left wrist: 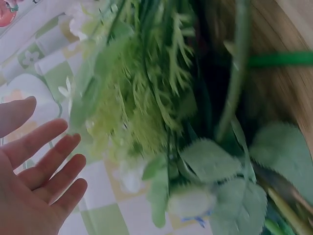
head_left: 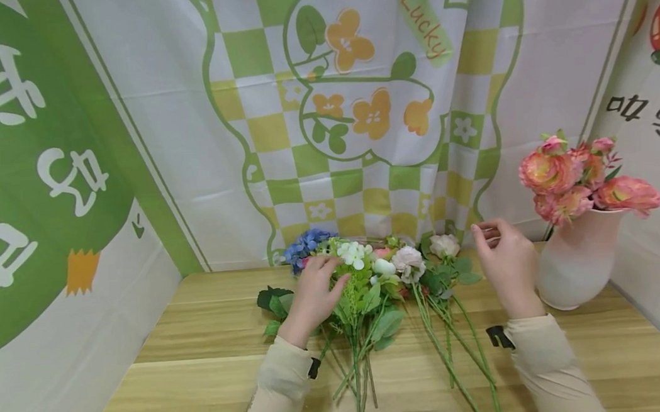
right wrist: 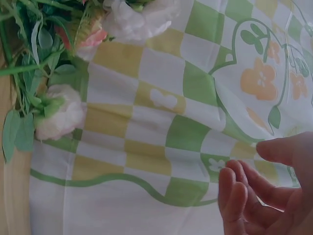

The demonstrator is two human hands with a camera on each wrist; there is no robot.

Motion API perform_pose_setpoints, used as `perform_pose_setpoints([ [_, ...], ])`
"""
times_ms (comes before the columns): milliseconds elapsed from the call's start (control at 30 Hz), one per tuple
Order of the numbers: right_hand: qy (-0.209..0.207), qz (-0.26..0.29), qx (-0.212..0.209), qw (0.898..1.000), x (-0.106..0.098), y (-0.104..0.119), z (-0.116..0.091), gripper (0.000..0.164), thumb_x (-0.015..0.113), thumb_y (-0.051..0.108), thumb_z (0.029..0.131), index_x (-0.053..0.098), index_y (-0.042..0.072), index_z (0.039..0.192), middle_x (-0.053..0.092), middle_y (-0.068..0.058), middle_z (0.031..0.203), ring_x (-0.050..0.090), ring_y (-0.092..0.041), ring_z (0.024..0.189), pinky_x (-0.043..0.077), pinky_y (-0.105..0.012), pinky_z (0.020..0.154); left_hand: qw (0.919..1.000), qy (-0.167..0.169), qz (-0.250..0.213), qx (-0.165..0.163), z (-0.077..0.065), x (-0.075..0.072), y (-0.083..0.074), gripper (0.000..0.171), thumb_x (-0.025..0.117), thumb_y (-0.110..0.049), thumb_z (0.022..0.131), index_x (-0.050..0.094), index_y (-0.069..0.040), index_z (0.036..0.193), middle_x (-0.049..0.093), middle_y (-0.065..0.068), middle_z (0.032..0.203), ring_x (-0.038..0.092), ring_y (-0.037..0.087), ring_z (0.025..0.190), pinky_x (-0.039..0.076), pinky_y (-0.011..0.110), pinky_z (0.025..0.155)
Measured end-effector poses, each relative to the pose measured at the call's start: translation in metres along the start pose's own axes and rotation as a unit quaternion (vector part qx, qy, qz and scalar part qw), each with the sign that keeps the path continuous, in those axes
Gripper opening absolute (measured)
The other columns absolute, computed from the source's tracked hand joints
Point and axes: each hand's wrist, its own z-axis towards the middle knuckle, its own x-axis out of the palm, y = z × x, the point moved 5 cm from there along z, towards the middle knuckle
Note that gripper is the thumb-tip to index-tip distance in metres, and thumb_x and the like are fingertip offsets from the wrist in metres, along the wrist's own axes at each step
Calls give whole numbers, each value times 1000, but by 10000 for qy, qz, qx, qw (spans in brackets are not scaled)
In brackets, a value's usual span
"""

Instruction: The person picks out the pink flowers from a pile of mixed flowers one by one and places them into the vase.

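My left hand [head_left: 317,292] hovers over the left part of a pile of artificial flowers; in the left wrist view its fingers [left wrist: 49,161] are spread and hold nothing. Beside it are a blue hydrangea [head_left: 308,248], feathery green foliage [left wrist: 132,107] and a small white blossom [head_left: 354,253]. My right hand [head_left: 506,261] is raised between the pile and a vase [head_left: 577,260], its fingers loosely bent around nothing. The nearest bloom on its left is a pale pink rose [head_left: 444,245], also visible in the right wrist view. Another pale rose [head_left: 408,264] lies mid-pile.
Coral-pink flowers [head_left: 567,182] fill the white-and-pink vase at the right. Long green stems [head_left: 452,350] point toward the near edge of the wooden table [head_left: 187,372]. A checked, printed cloth [head_left: 357,185] hangs behind, with printed side panels left and right.
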Motion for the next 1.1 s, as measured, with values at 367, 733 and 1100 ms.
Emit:
perform_pose_setpoints([
  [367, 579, -164, 99, 9981, 12, 0, -6, 37, 53, 38, 95, 68, 5, 96, 70, -14, 83, 65, -28, 68, 50, -44, 57, 9991, -75, 267, 326, 11, 15, -31, 22, 69, -18, 87, 69, -9, 108, 61, 5, 98, 55, 21, 90, 46, 36, 77],
  [733, 1096, -379, 108, 9932, 17, 1, -10, 32, 55, 34, 95, 67, 4, 99, 71, -14, 86, 65, -28, 69, 49, -39, 54, 9972, 436, 280, 536, 20, 32, -50, 14, 67, -17, 89, 70, -8, 99, 65, 5, 95, 56, 21, 88, 48, 33, 77],
  [1100, 1832, -536, 364, 9809, 28, 0, -15, 34, 54, 35, 95, 66, 4, 101, 72, -14, 92, 66, -29, 74, 47, -32, 51, 9822, 1394, 943, 833, 32, 57, -63, 9, 66, -17, 89, 71, -12, 95, 66, 1, 91, 57, 16, 84, 49, 30, 83],
])
